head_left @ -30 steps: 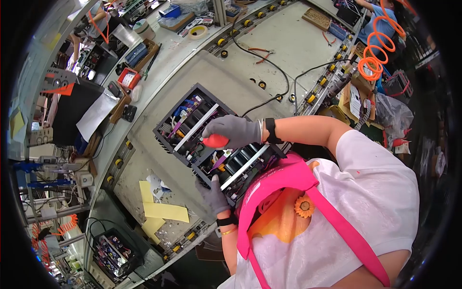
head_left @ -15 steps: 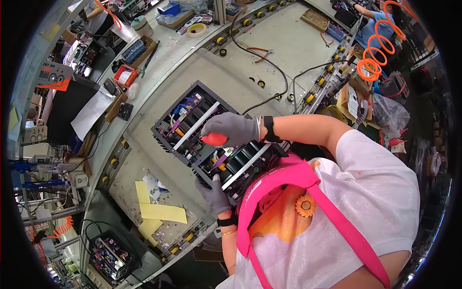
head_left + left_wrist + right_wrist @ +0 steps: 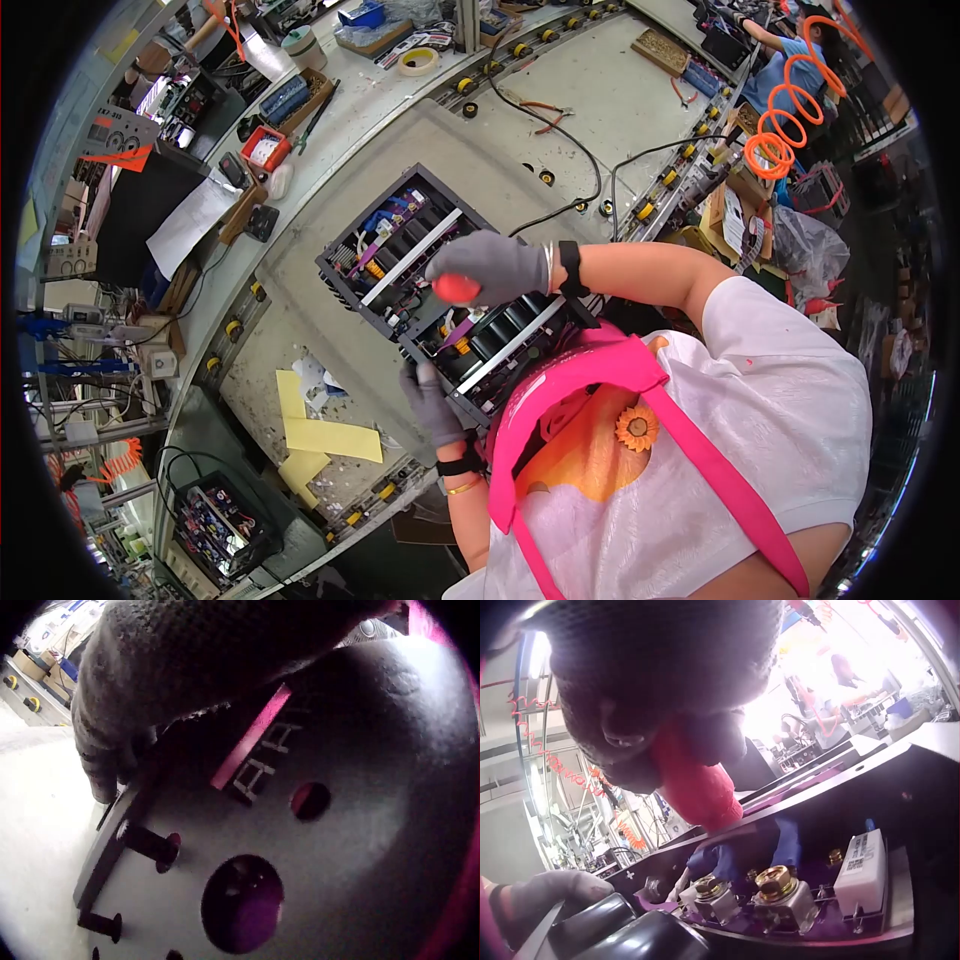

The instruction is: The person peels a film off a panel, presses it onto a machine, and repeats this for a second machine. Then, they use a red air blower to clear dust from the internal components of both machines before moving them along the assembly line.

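Note:
A dark metal electronics case, its top off, lies tilted across the grey work board, showing black cylinders and circuit boards inside. My gloved right hand grips a red tool handle, shaped like a screwdriver's, above the middle of the case. Its tip is hidden in the head view. In the right wrist view, brass bolts and a white block sit below the handle. My gloved left hand holds the case's near-left side; its fingers bend over the edge of the panel, which has round holes.
Yellow paper strips lie left of the case. A black cable and pliers are beyond it. Rollers edge the work surface. An orange coiled hose hangs at right, near another person. A second open unit stands lower left.
My left hand has slid a little left along the case's side. The right hand stays over the middle of the case with the red handle, and the view has shifted slightly.

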{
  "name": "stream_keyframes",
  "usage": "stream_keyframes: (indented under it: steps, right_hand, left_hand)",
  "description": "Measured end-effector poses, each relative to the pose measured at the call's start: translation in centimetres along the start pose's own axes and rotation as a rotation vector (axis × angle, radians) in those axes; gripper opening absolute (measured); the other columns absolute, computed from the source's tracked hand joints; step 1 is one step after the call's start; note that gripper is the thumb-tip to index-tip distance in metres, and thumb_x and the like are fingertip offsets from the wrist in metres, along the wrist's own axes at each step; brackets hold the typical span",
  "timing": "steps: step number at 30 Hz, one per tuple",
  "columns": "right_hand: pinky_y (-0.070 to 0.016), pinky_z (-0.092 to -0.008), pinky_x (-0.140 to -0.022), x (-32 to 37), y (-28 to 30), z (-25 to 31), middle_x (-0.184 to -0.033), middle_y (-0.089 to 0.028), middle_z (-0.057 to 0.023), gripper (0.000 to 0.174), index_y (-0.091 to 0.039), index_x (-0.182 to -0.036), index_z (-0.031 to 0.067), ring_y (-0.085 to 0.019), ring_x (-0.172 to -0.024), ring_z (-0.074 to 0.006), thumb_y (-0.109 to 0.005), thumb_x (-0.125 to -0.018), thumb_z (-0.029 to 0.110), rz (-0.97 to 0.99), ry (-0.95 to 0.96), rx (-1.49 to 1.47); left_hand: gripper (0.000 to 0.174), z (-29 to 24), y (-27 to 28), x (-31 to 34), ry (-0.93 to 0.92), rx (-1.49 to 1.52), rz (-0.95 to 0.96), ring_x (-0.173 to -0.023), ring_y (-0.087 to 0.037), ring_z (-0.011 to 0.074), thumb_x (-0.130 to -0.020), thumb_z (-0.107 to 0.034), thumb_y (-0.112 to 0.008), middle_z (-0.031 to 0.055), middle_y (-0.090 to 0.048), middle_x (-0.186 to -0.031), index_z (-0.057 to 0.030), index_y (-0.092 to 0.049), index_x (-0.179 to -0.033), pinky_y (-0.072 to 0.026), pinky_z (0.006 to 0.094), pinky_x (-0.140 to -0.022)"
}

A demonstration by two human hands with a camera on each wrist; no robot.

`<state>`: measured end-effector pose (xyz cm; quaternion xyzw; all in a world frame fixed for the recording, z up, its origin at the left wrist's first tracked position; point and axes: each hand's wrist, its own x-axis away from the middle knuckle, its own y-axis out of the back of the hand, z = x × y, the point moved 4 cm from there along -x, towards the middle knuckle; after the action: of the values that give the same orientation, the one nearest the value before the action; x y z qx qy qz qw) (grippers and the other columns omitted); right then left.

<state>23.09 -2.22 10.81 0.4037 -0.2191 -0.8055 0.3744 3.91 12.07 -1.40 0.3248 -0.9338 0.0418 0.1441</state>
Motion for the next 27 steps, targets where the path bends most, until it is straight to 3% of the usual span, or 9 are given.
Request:
stream_keyframes:
  steps: [2, 5, 11, 22, 27]
  right_hand:
    - [-0.0508, -0.0350, -0.073, -0.9, 0.9, 0.2, -0.091, -0.063, -0.0087, 0.038, -0.054, -0.100, 0.0088, -0.063, -0.083, -0.0285, -0.074, -0.068, 0.017, -0.115, -0.069, -0.077]
    - [-0.0508, -0.0343, -0.073, -1.9, 2.5, 1.5, -0.088, -0.063, -0.0105, 0.040, -0.054, -0.098, 0.0081, -0.063, -0.082, -0.0282, -0.076, -0.067, 0.018, -0.235, -0.097, -0.112]
    - [-0.0514, -0.0337, -0.076, -2.0, 0.6, 1.3, -0.096, -0.063, -0.0089, 0.042, -0.053, -0.102, 0.0077, -0.063, -0.088, -0.0262, -0.077, -0.068, 0.013, -0.176, -0.095, -0.183]
    - [-0.0521, -0.0338, -0.074, -2.8, -2.3, 1.3, -0.092, -0.062, -0.0090, 0.041, -0.053, -0.100, 0.0064, -0.064, -0.085, -0.0280, -0.076, -0.067, 0.016, -0.148, -0.027, -0.226]
    - [-0.0519, -0.0342, -0.073, -2.9, -2.3, 1.5, -0.092, -0.062, -0.0088, 0.041, -0.053, -0.100, 0.0066, -0.064, -0.084, -0.0279, -0.076, -0.068, 0.015, -0.147, -0.014, -0.205]
  left_hand:
    - [0.051, 0.7, 1.6, -1.5, 0.092, 0.131, 0.054, -0.094, -0.053, 0.0164, -0.092, -0.039, -0.052, 0.0092, -0.056, -0.106, 0.0005, -0.046, -0.124, -0.0419, 0.0304, -0.087]
    - [0.050, 0.1, 1.7, -3.4, 0.076, 0.131, -0.026, -0.093, -0.054, 0.0140, -0.094, -0.042, -0.048, 0.0073, -0.056, -0.104, -0.0007, -0.048, -0.122, -0.0443, 0.0282, -0.083]
    - [0.048, 0.6, 1.1, -6.4, 0.106, 0.102, 0.034, -0.093, -0.055, 0.0152, -0.095, -0.044, -0.044, 0.0062, -0.058, -0.106, -0.0051, -0.049, -0.124, -0.0464, 0.0288, -0.080]
    - [0.050, 1.7, 1.4, -7.3, 0.048, -0.003, 0.043, -0.091, -0.055, 0.0140, -0.095, -0.047, -0.041, 0.0044, -0.058, -0.104, -0.0050, -0.050, -0.122, -0.0457, 0.0286, -0.078]
    - [0.053, 0.5, 1.2, -7.0, -0.048, -0.138, 0.020, -0.100, -0.051, 0.0168, -0.096, -0.047, -0.040, 0.0070, -0.056, -0.111, -0.0043, -0.047, -0.125, -0.0412, 0.0301, -0.087]
